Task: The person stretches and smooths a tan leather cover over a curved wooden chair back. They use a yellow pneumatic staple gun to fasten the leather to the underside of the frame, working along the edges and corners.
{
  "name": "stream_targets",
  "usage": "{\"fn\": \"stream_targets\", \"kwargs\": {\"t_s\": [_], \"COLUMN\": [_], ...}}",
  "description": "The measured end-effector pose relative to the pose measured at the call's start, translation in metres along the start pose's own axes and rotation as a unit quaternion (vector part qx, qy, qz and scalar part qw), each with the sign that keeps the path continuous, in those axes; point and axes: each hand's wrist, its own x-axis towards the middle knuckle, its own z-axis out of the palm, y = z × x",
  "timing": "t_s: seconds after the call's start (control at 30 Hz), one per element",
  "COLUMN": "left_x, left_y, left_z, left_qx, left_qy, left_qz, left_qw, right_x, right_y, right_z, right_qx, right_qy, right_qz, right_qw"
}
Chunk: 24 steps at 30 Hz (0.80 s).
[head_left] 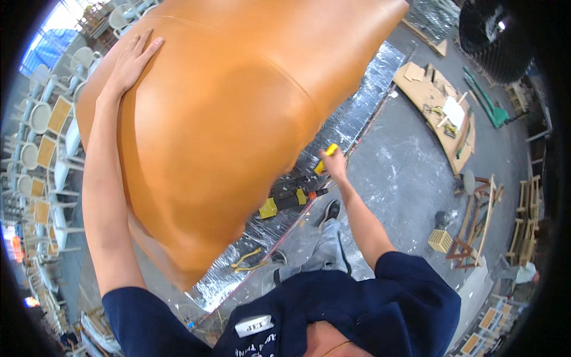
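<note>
A large piece covered in tan-orange leather fills the middle of the view, a loose edge hanging on its near right side. Flat on its upper left surface lies my left hand, fingers stretched out and thumb apart. Beyond the leather's right edge, my right hand grips a small yellow tool; its exact kind is not clear. Just below that hand, a black and yellow power tool rests on the foil-like silver sheet. Yellow-handled pliers or a similar tool lie nearer to me.
At the right, a wooden board carries scraps and hand tools. Chair frames and wood pieces stand nearby, with a yellow crate. Rows of chairs line the left. A large dark fan stands at the upper right.
</note>
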Motion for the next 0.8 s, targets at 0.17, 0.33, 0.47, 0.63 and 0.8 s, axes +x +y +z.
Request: {"fn": "stream_targets", "kwargs": {"t_s": [0.17, 0.33, 0.47, 0.63, 0.8], "left_x": [0.014, 0.011, 0.022, 0.023, 0.016], "left_y": [0.017, 0.022, 0.013, 0.018, 0.029], "left_z": [0.015, 0.016, 0.012, 0.008, 0.006], "left_qx": [-0.025, 0.003, -0.074, -0.153, -0.178], "left_qy": [0.033, 0.065, 0.068, 0.032, 0.044], "left_qz": [0.050, 0.009, 0.019, 0.048, 0.022], "left_qw": [0.998, 0.998, 0.995, 0.987, 0.983], "right_x": [0.023, -0.016, -0.058, -0.121, -0.149], "right_y": [0.049, 0.019, -0.047, -0.159, -0.215], "right_z": [0.061, 0.036, -0.029, -0.115, -0.116], "right_qx": [-0.175, -0.207, -0.119, 0.118, 0.243], "right_qy": [-0.001, -0.004, -0.006, 0.173, 0.439], "right_qz": [-0.108, -0.174, -0.086, -0.188, -0.327], "right_qw": [0.979, 0.963, 0.989, 0.960, 0.801]}}
